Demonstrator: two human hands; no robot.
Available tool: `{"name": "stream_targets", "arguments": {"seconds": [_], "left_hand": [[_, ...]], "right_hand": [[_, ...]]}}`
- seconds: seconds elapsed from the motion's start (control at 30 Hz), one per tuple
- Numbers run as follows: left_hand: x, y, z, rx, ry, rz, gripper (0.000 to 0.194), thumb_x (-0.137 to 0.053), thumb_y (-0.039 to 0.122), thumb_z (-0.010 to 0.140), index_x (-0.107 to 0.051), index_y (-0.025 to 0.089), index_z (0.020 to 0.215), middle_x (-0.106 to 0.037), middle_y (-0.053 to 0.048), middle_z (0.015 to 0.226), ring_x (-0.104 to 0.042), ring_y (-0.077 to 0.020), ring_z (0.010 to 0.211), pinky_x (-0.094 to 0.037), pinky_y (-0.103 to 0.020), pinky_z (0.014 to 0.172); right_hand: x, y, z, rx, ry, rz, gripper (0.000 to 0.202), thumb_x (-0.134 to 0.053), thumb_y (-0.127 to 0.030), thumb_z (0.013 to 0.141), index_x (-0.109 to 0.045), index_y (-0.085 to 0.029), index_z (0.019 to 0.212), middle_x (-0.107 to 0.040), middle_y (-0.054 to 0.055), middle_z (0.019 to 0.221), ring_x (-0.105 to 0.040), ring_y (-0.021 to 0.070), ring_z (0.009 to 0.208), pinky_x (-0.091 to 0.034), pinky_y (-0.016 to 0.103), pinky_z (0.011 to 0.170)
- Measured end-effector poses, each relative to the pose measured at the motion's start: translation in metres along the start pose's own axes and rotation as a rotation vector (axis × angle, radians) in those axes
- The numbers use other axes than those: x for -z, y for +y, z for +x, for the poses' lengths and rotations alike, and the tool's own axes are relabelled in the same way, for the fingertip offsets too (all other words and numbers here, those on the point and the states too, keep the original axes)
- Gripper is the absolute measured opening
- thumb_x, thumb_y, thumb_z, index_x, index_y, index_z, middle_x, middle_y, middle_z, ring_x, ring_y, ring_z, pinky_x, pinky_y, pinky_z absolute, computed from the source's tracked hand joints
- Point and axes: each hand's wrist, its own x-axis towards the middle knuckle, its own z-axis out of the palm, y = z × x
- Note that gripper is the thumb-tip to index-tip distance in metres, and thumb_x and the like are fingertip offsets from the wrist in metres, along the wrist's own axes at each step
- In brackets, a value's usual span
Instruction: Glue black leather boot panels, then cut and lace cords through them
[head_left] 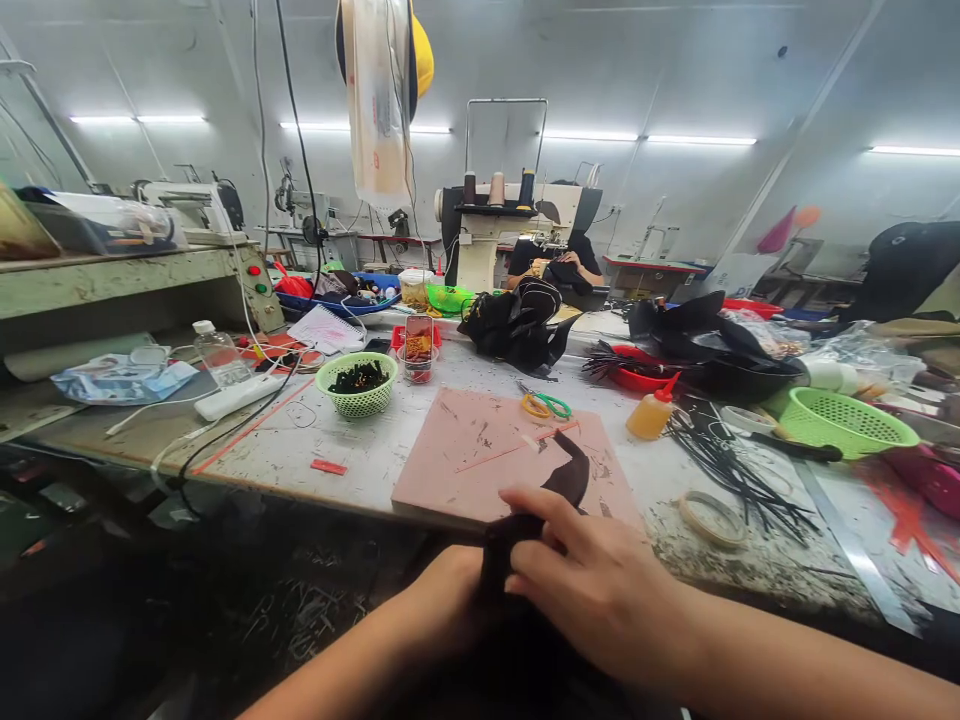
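Observation:
Close to my body, at the table's front edge, I hold a folded piece of black fabric or leather (pixel 499 560). My right hand (pixel 600 575) is closed on it, with thumb and fingers curled round its upper edge. From the other side my left hand (pixel 450 590) grips the same piece, its fingers mostly hidden behind the black material. Just beyond my hands lies a pink board (pixel 457 450). A curved black cut piece (pixel 571 470) rests on the board. Scissors (pixel 546 404) with yellow and green handles lie at the board's far edge.
Left of the board stand a green basket (pixel 357 390) of black scraps and a phone (pixel 418 345). To the right are a glue bottle (pixel 651 412), a tape roll (pixel 712 518), black strips (pixel 739 470) and a metal ruler (pixel 855 550). A person (pixel 574 262) works at a sewing machine (pixel 480 250).

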Motion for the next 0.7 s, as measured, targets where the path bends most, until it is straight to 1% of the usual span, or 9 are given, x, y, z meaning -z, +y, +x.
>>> {"name": "stream_targets", "arguments": {"seconds": [0.07, 0.1, 0.13, 0.2, 0.3, 0.4, 0.53, 0.63, 0.7], "left_hand": [[0.003, -0.002, -0.005, -0.038, 0.046, -0.064, 0.040, -0.072, 0.025, 0.064, -0.064, 0.019, 0.103, -0.067, -0.004, 0.101, -0.059, -0.0260, 0.093, -0.046, -0.034, 0.083], [0.005, 0.000, -0.007, -0.050, 0.074, -0.098, 0.047, -0.071, 0.028, 0.065, -0.060, 0.020, 0.109, -0.065, -0.005, 0.106, -0.058, -0.0266, 0.097, -0.044, -0.035, 0.085], [0.006, 0.002, -0.009, -0.044, 0.119, -0.133, 0.047, -0.068, 0.030, 0.069, -0.058, 0.020, 0.114, -0.065, -0.006, 0.108, -0.057, -0.0263, 0.098, -0.044, -0.035, 0.086], [0.008, 0.009, -0.011, -0.002, 0.200, -0.167, 0.037, -0.057, 0.031, 0.079, -0.058, 0.021, 0.115, -0.065, -0.006, 0.108, -0.058, -0.0243, 0.097, -0.044, -0.034, 0.086], [0.008, 0.019, -0.013, 0.046, 0.274, -0.237, 0.032, -0.059, 0.028, 0.079, -0.062, 0.024, 0.110, -0.066, -0.004, 0.107, -0.058, -0.0235, 0.099, -0.044, -0.031, 0.086], [0.008, 0.026, -0.015, 0.045, 0.335, -0.345, 0.027, -0.060, 0.027, 0.078, -0.064, 0.026, 0.105, -0.067, -0.003, 0.106, -0.059, -0.0231, 0.100, -0.045, -0.029, 0.086], [0.011, 0.029, -0.016, 0.048, 0.353, -0.303, 0.025, -0.061, 0.024, 0.077, -0.067, 0.024, 0.101, -0.070, -0.003, 0.095, -0.062, -0.0211, 0.091, -0.046, -0.027, 0.082], [0.012, 0.031, -0.014, 0.064, 0.341, -0.288, 0.024, -0.063, 0.026, 0.075, -0.069, 0.022, 0.097, -0.071, -0.003, 0.086, -0.062, -0.0201, 0.083, -0.047, -0.026, 0.076], [0.013, 0.031, -0.014, 0.069, 0.334, -0.276, 0.022, -0.063, 0.027, 0.075, -0.070, 0.019, 0.094, -0.071, -0.003, 0.080, -0.062, -0.0192, 0.077, -0.048, -0.026, 0.072]], "right_hand": [[-0.007, 0.001, 0.003, -0.026, 0.010, 0.006, 0.021, -0.041, -0.021, 0.088, -0.054, -0.017, 0.072, -0.064, 0.008, 0.090, -0.056, 0.0126, 0.054, -0.041, 0.025, 0.047], [-0.009, 0.001, 0.004, -0.042, -0.004, 0.030, 0.019, -0.042, -0.021, 0.087, -0.054, -0.017, 0.073, -0.064, 0.007, 0.089, -0.058, 0.0133, 0.056, -0.043, 0.025, 0.048], [-0.011, 0.002, 0.007, -0.058, -0.017, 0.064, 0.017, -0.044, -0.021, 0.086, -0.055, -0.016, 0.074, -0.064, 0.007, 0.088, -0.059, 0.0138, 0.058, -0.044, 0.026, 0.049], [-0.012, 0.003, 0.010, -0.092, -0.019, 0.139, 0.013, -0.047, -0.021, 0.084, -0.057, -0.016, 0.077, -0.062, 0.008, 0.095, -0.060, 0.0143, 0.064, -0.047, 0.026, 0.053], [-0.013, 0.002, 0.013, -0.140, 0.033, 0.234, 0.011, -0.050, -0.019, 0.081, -0.061, -0.017, 0.079, -0.055, 0.009, 0.108, -0.058, 0.0119, 0.067, -0.049, 0.025, 0.059], [-0.013, 0.002, 0.015, -0.124, 0.097, 0.287, 0.012, -0.051, -0.018, 0.080, -0.062, -0.017, 0.075, -0.055, 0.008, 0.096, -0.054, 0.0101, 0.063, -0.048, 0.024, 0.059], [-0.010, 0.003, 0.021, -0.004, 0.132, 0.296, 0.019, -0.052, -0.021, 0.081, -0.059, -0.016, 0.063, -0.056, 0.005, 0.074, -0.052, 0.0116, 0.063, -0.046, 0.023, 0.057], [-0.007, 0.004, 0.025, 0.079, 0.132, 0.301, 0.021, -0.051, -0.015, 0.081, -0.055, -0.016, 0.061, -0.060, 0.003, 0.069, -0.052, 0.0109, 0.061, -0.044, 0.022, 0.056], [-0.006, 0.004, 0.026, 0.094, 0.108, 0.327, 0.019, -0.050, -0.012, 0.080, -0.054, -0.016, 0.062, -0.062, 0.003, 0.070, -0.055, 0.0110, 0.062, -0.045, 0.022, 0.058]]}}
